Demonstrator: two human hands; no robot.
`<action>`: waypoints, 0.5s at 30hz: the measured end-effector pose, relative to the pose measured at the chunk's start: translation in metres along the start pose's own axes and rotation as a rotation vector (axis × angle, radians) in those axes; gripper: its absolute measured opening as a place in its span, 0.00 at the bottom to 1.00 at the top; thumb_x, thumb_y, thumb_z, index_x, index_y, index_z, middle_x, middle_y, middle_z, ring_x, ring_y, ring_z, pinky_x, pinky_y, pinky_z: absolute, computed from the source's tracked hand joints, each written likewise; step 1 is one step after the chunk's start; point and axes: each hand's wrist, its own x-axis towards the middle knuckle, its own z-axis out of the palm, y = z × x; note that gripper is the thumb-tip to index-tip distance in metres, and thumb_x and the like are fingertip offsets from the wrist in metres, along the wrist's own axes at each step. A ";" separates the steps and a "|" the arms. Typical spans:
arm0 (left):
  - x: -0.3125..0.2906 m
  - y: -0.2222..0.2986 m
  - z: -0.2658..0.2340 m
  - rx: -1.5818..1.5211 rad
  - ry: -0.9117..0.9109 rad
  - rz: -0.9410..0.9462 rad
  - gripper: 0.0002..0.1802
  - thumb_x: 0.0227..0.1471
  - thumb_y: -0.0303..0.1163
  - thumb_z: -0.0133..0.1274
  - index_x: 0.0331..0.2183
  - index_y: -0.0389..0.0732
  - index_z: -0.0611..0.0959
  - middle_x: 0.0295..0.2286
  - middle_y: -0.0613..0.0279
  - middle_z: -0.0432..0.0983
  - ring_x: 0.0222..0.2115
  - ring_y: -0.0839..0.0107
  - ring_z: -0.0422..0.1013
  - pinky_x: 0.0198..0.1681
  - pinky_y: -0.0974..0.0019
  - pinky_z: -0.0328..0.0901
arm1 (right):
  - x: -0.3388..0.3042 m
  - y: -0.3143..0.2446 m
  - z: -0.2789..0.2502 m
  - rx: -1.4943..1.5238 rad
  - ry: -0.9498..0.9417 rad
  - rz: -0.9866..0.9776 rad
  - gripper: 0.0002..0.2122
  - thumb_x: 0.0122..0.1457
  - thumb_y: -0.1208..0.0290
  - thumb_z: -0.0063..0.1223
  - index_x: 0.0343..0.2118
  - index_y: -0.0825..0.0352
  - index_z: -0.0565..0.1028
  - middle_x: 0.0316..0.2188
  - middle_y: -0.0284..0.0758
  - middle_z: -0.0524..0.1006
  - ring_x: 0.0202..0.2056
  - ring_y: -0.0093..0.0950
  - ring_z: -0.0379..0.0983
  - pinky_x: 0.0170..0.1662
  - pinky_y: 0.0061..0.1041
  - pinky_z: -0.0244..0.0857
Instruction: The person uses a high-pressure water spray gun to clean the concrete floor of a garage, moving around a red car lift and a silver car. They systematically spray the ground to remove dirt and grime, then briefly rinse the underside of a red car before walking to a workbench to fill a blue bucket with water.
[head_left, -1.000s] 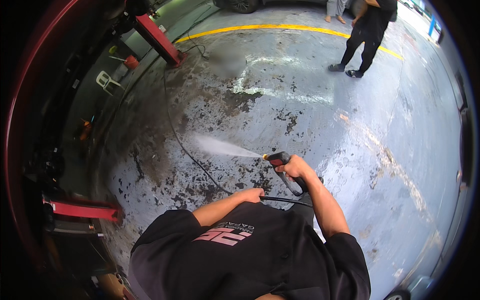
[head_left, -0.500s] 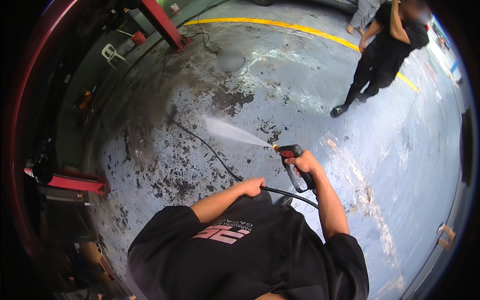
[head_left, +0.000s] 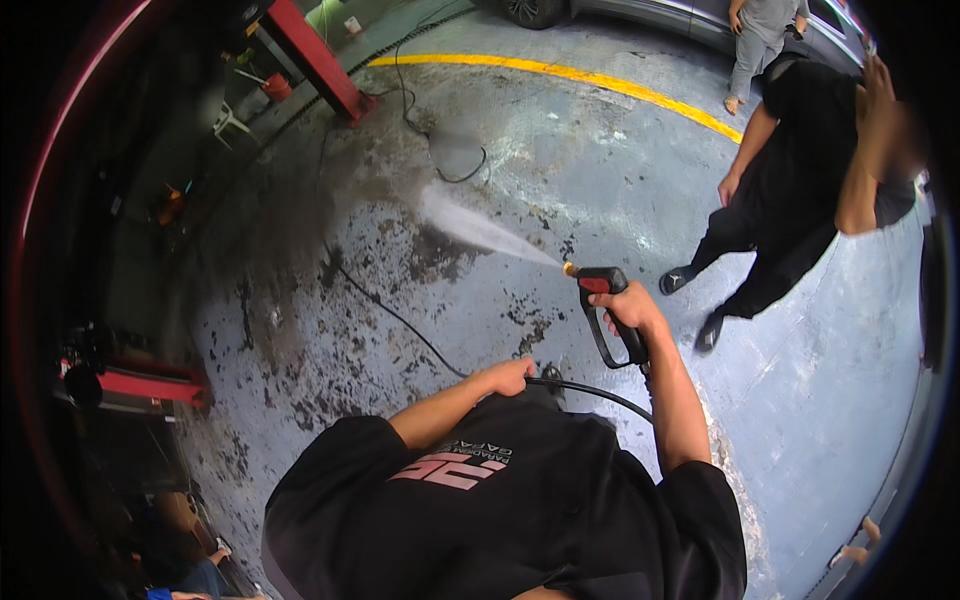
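My right hand [head_left: 628, 306] is wrapped round the grip of a black and red pressure washer gun [head_left: 603, 283] with a brass-coloured nozzle. A white fan of water [head_left: 480, 228] shoots from it toward the far left, down at the worn blue-grey floor [head_left: 560, 335]. In front of my waist, my left hand [head_left: 510, 377] is closed round the black hose [head_left: 600, 392]. That hose curves from the gun's lower end past my right forearm, and a thinner-looking stretch trails off across the floor to the far left.
A person in black [head_left: 790, 170] stands close on the right, one arm raised. Farther back, another person in grey [head_left: 757, 45] is beside a grey car [head_left: 660, 20]. Red lift posts [head_left: 318, 62] and a lift arm [head_left: 150, 385] stand left. A yellow line [head_left: 560, 72] crosses the floor.
The gun and my right hand have shifted slightly right, the spray still running. The person in black is nearer on the right. More of the car and the person in grey shows.
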 end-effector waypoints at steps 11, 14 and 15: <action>0.086 0.024 -0.134 -0.049 -0.043 -0.127 0.22 0.47 0.23 0.49 0.47 0.41 0.71 0.36 0.43 0.78 0.41 0.44 0.75 0.42 0.48 0.66 | 0.151 -0.079 -0.079 -0.047 0.110 -0.024 0.12 0.52 0.65 0.65 0.32 0.70 0.80 0.15 0.33 0.75 0.14 0.24 0.71 0.18 0.29 0.66; 0.119 0.011 -0.157 -0.084 -0.013 -0.167 0.22 0.48 0.23 0.49 0.48 0.42 0.71 0.35 0.44 0.78 0.40 0.46 0.75 0.41 0.49 0.66 | 0.202 -0.096 -0.094 -0.047 0.077 -0.011 0.13 0.52 0.65 0.66 0.35 0.69 0.80 0.16 0.32 0.74 0.14 0.24 0.70 0.18 0.28 0.66; 0.131 0.006 -0.167 -0.102 0.007 -0.171 0.22 0.48 0.24 0.49 0.48 0.43 0.71 0.34 0.45 0.78 0.39 0.47 0.75 0.40 0.49 0.66 | 0.220 -0.103 -0.102 -0.041 0.087 -0.019 0.13 0.52 0.65 0.66 0.33 0.70 0.80 0.16 0.33 0.74 0.14 0.24 0.71 0.18 0.29 0.66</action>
